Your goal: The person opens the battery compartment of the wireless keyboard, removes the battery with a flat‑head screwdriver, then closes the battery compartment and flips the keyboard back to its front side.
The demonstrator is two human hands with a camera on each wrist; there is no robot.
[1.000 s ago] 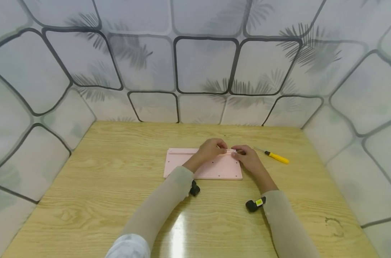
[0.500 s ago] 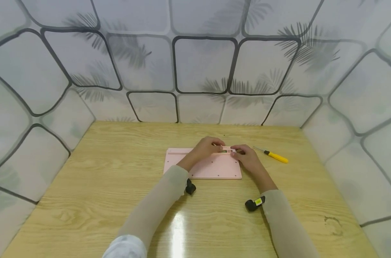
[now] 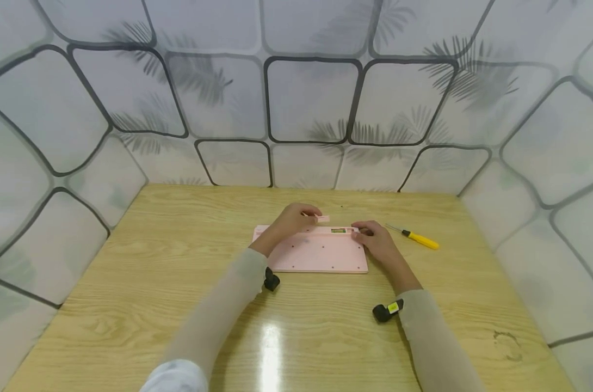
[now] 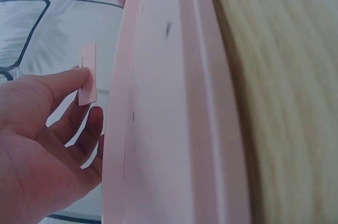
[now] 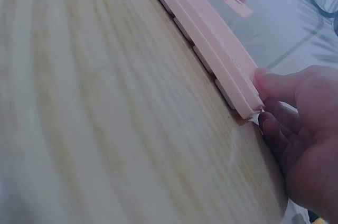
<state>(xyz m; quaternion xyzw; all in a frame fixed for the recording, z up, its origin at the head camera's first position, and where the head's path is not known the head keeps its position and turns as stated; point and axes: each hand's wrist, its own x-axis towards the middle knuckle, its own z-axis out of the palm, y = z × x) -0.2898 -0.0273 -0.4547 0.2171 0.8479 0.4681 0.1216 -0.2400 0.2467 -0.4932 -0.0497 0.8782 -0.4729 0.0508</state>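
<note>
A pink keyboard (image 3: 321, 257) lies face down on the wooden table, its screw-dotted back upward. Near its far right corner the battery slot stands uncovered, with a green-and-gold battery (image 3: 338, 230) inside. My left hand (image 3: 291, 219) pinches the small pink battery cover (image 3: 323, 219) between thumb and fingers, just above the keyboard's far edge; the left wrist view shows the cover (image 4: 91, 89) raised off the keyboard. With thumb on the back and fingers at the edge, my right hand (image 3: 378, 244) grips the keyboard's far right corner, also seen in the right wrist view.
To the right of the keyboard lies a screwdriver (image 3: 421, 239) with a yellow handle, its tip toward the right hand. Patterned fabric walls (image 3: 306, 98) rise behind the table (image 3: 154, 305) and at both sides.
My left hand has lifted the battery cover off the keyboard and moved left with it, exposing the battery. My right hand has stayed at the corner.
</note>
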